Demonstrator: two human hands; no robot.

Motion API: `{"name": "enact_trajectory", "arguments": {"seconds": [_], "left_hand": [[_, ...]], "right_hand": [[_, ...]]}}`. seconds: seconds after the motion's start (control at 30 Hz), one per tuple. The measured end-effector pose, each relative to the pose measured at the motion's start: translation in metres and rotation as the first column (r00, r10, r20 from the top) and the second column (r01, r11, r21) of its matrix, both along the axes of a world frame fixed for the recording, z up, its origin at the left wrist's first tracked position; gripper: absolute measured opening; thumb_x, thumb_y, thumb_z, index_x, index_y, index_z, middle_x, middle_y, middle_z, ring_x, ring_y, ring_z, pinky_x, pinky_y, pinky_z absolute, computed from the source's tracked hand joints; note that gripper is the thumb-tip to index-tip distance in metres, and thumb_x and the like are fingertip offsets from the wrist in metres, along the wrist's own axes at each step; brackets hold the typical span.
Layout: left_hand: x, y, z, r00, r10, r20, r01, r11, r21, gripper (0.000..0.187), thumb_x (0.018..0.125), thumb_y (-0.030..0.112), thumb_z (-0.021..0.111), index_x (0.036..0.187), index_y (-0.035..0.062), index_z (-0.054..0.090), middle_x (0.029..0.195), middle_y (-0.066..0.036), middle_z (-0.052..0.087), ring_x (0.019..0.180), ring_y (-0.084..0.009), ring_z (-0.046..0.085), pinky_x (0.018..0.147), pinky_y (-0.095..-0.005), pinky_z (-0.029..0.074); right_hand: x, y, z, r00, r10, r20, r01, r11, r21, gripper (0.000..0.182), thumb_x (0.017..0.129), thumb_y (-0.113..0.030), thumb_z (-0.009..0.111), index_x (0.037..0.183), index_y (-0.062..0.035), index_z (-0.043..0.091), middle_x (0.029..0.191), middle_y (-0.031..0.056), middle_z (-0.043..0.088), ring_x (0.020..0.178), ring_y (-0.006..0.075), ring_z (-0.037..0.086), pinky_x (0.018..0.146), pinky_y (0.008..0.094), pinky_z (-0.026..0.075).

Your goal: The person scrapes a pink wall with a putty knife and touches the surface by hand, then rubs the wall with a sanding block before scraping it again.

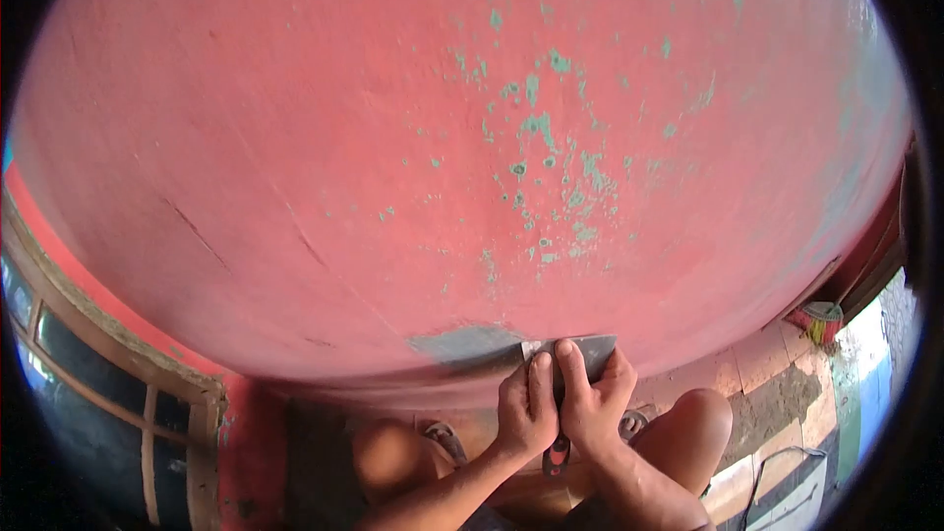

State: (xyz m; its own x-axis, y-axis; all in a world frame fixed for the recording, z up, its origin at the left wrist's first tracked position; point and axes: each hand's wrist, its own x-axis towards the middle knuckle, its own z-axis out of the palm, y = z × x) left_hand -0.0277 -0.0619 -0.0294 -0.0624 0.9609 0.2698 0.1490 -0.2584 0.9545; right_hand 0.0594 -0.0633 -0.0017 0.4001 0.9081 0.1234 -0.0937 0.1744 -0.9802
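A wide flat scraper (598, 346) with a dark handle and a red-marked end is held in both hands, its blade edge at the lower part of a red wall (295, 138). My left hand (528, 408) grips it on the left, thumb up on the blade. On the right, my right hand (593, 398) holds the same tool, its fingers pressed on the blade. Beside the blade, to the left, lies a grey patch (462, 342) on the wall. Green spots and chips show through the red paint above.
My bent knees (703, 433) are on both sides of the hands. A framed window (93, 374) stands at the lower left. A broom head (818, 320) with coloured bristles is at the right, near floor tiles (752, 359) and a dark cable (762, 472).
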Motion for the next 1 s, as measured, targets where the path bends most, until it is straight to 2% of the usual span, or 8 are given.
{"name": "enact_trajectory", "arguments": {"seconds": [0.17, 0.3, 0.4, 0.53, 0.67, 0.83, 0.93, 1.0], "left_hand": [[0.002, 0.003, 0.014, 1.000, 0.007, 0.025, -0.008, 0.999, 0.043, 0.034, 0.106, 0.021, 0.042, 0.094, -0.0039, 0.060, 0.079, -0.020, 0.064, 0.077, -0.0235, 0.067, 0.063, -0.0371, 0.048], [-0.002, 0.001, -0.010, 0.974, 0.032, -0.222, -0.017, 0.997, 0.070, 0.032, 0.106, 0.020, 0.043, 0.099, -0.0049, 0.062, 0.083, -0.024, 0.066, 0.082, -0.0346, 0.070, 0.066, -0.0382, 0.050], [0.004, 0.003, 0.000, 1.000, 0.021, 0.001, -0.021, 0.996, 0.091, 0.033, 0.105, 0.021, 0.043, 0.094, -0.0049, 0.061, 0.079, -0.025, 0.063, 0.076, -0.0358, 0.068, 0.062, -0.0403, 0.047], [-0.004, 0.001, -0.005, 0.996, -0.039, -0.078, 0.028, 0.991, -0.131, 0.033, 0.106, 0.021, 0.043, 0.101, -0.0049, 0.062, 0.083, -0.023, 0.067, 0.077, -0.0312, 0.068, 0.065, -0.0373, 0.050], [0.004, 0.002, 0.004, 1.000, 0.015, 0.009, -0.015, 0.999, 0.052, 0.033, 0.106, 0.021, 0.042, 0.098, -0.0037, 0.062, 0.080, -0.024, 0.064, 0.076, -0.0352, 0.067, 0.064, -0.0385, 0.049], [0.000, 0.000, -0.007, 0.996, -0.020, -0.086, 0.020, 1.000, 0.007, 0.030, 0.105, 0.020, 0.043, 0.103, -0.0031, 0.062, 0.084, -0.024, 0.066, 0.084, -0.0354, 0.069, 0.069, -0.0393, 0.050], [0.007, 0.003, 0.006, 0.999, 0.019, 0.033, -0.021, 0.998, 0.067, 0.032, 0.107, 0.021, 0.042, 0.097, -0.0017, 0.062, 0.079, -0.016, 0.062, 0.077, -0.0176, 0.060, 0.065, -0.0367, 0.046], [0.001, 0.005, 0.004, 0.999, -0.026, -0.024, 0.025, 0.999, -0.029, 0.032, 0.106, 0.021, 0.042, 0.102, -0.0032, 0.062, 0.084, -0.019, 0.065, 0.081, -0.0221, 0.064, 0.068, -0.0353, 0.049]], "right_hand": [[-0.004, 0.008, 0.000, 0.998, 0.005, -0.063, -0.002, 0.998, 0.063, 0.017, 0.092, -0.013, 0.068, 0.088, 0.0031, 0.064, 0.078, 0.0002, 0.064, 0.073, 0.0061, 0.054, 0.065, 0.0252, 0.047], [-0.002, 0.001, -0.008, 0.999, -0.025, -0.032, 0.026, 0.999, 0.020, 0.017, 0.092, -0.013, 0.068, 0.090, 0.0037, 0.064, 0.079, -0.0003, 0.065, 0.074, 0.0060, 0.053, 0.066, 0.0253, 0.046], [-0.002, 0.005, -0.005, 0.999, -0.027, -0.040, 0.028, 0.999, 0.037, 0.018, 0.093, -0.013, 0.068, 0.089, 0.0040, 0.064, 0.079, -0.0009, 0.064, 0.073, 0.0060, 0.053, 0.064, 0.0256, 0.046], [0.003, -0.003, -0.011, 0.998, -0.029, 0.055, 0.030, 0.999, -0.019, 0.018, 0.092, -0.013, 0.069, 0.089, 0.0050, 0.065, 0.077, 0.0017, 0.066, 0.071, 0.0065, 0.055, 0.064, 0.0254, 0.048], [-0.001, 0.006, -0.006, 0.997, -0.042, -0.068, 0.045, 0.998, 0.049, 0.019, 0.091, -0.012, 0.070, 0.088, 0.0055, 0.065, 0.074, 0.0036, 0.067, 0.070, 0.0065, 0.056, 0.062, 0.0252, 0.048], [0.003, 0.005, -0.020, 0.993, -0.079, 0.083, 0.074, 0.995, 0.066, 0.018, 0.092, -0.012, 0.069, 0.088, 0.0051, 0.065, 0.077, 0.0026, 0.067, 0.071, 0.0068, 0.056, 0.064, 0.0258, 0.048], [-0.001, 0.005, -0.001, 0.997, -0.037, -0.067, 0.038, 0.999, 0.025, 0.018, 0.092, -0.013, 0.068, 0.086, 0.0031, 0.063, 0.076, -0.0012, 0.063, 0.072, 0.0053, 0.052, 0.063, 0.0247, 0.045], [0.000, 0.008, 0.002, 0.999, -0.037, -0.036, 0.038, 0.999, 0.034, 0.018, 0.092, -0.013, 0.069, 0.087, 0.0036, 0.064, 0.077, -0.0006, 0.063, 0.072, 0.0061, 0.052, 0.063, 0.0248, 0.045]]}}
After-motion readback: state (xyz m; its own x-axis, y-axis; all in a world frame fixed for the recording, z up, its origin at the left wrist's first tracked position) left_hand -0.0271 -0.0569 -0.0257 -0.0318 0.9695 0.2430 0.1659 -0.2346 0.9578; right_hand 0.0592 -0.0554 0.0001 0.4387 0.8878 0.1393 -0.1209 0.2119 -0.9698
